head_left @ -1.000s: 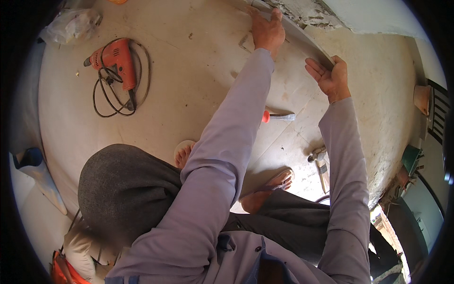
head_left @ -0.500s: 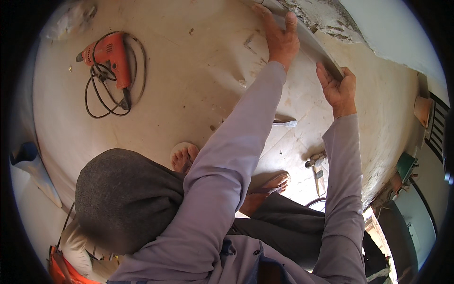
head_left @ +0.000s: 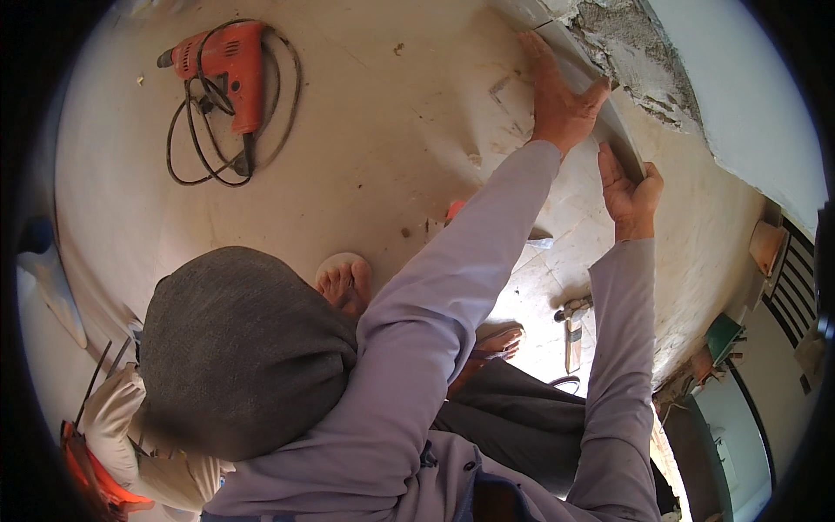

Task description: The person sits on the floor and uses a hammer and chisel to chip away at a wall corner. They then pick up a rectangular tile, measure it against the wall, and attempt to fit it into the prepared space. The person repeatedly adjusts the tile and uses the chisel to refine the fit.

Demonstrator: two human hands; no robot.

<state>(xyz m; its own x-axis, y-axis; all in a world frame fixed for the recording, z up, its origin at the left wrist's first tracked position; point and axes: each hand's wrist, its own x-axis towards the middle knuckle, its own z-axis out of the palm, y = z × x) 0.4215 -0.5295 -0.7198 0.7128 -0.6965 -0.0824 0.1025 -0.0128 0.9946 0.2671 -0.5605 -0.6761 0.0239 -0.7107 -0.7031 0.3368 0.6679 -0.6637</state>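
A long grey strip [head_left: 622, 139] lies along the foot of a wall with broken grey plaster [head_left: 631, 48]. My left hand [head_left: 557, 96] presses on the strip's far part, palm down, with the thumb hooked over its edge. My right hand [head_left: 631, 187] grips the strip's nearer end, fingers on its edge. Both arms, in lilac sleeves, reach out from the lower edge. The part of the strip between and under the hands is hidden.
An orange power drill [head_left: 230, 61] with a coiled black cord lies at the far left of the pale floor [head_left: 374, 157]. A red-handled tool [head_left: 457, 209] peeks from behind my left arm. A hammer-like tool [head_left: 572, 326] lies near sandalled feet [head_left: 344, 283]. A grey rounded cap-like shape [head_left: 243, 348] fills the lower left.
Both hands have carried the strip closer to the broken wall base, and it now lies along it. The view has shifted, with the drill sliding up and left.
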